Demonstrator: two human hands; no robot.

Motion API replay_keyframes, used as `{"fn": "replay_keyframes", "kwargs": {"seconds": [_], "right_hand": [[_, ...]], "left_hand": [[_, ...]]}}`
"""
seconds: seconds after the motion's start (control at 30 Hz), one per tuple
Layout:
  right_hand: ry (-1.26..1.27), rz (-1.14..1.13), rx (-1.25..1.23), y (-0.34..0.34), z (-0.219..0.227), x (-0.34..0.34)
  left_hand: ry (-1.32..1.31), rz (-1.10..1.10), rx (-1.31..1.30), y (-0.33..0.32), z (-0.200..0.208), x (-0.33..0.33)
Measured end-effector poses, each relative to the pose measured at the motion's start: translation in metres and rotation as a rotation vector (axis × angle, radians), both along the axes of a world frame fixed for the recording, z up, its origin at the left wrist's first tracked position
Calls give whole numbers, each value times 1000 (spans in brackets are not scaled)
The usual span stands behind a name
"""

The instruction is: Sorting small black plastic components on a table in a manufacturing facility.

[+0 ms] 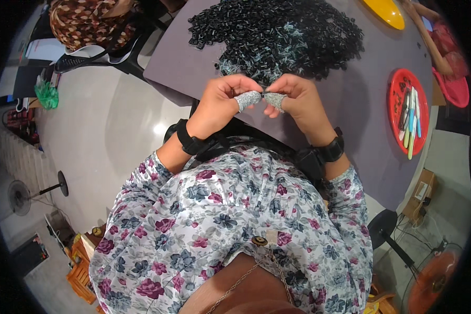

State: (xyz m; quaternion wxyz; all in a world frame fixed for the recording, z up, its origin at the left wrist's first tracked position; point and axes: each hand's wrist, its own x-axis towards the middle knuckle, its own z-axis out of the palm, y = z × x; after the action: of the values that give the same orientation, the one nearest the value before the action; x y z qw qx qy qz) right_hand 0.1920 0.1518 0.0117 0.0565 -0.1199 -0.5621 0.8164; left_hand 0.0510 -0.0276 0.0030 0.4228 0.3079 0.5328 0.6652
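Note:
My left hand (221, 102) and my right hand (301, 102) meet at the near edge of the table, fingertips nearly touching. Each thumb wears a grey knitted cover. Both hands are closed in a pinch on a small black piece (262, 93) between the thumb tips; its exact shape is mostly hidden by the fingers. Just beyond them spreads a large pile of small black tube-like pieces (319, 36), with pale bluish, clear-looking slivers (293, 43) mixed in. Black straps with dark boxes sit on both my wrists.
The grey table (361, 125) holds a red oval tray (395, 89) with several pen-like tools at right and a yellow plate (386, 11) at far right. Another person's arm (429, 42) rests at that edge. A dark chair (136, 57) stands at left, with fans (20, 198) on the floor.

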Motion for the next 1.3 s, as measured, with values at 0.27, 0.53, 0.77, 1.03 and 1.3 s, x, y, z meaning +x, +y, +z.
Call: {"fn": "replay_keyframes", "kwargs": {"seconds": [0.27, 0.53, 0.77, 1.03, 1.3], "right_hand": [[-59, 144, 140, 0, 13, 5], [-90, 289, 130, -6, 6, 16], [-54, 192, 329, -7, 2, 21], [70, 80, 878, -22, 14, 29], [90, 227, 1535, -31, 11, 31]], "left_hand": [[-87, -182, -46, -2, 1, -7], [-179, -356, -132, -3, 0, -14], [-254, -322, -109, 2, -6, -11], [-349, -346, -151, 1, -10, 0], [-156, -496, -180, -1, -7, -8]]}}
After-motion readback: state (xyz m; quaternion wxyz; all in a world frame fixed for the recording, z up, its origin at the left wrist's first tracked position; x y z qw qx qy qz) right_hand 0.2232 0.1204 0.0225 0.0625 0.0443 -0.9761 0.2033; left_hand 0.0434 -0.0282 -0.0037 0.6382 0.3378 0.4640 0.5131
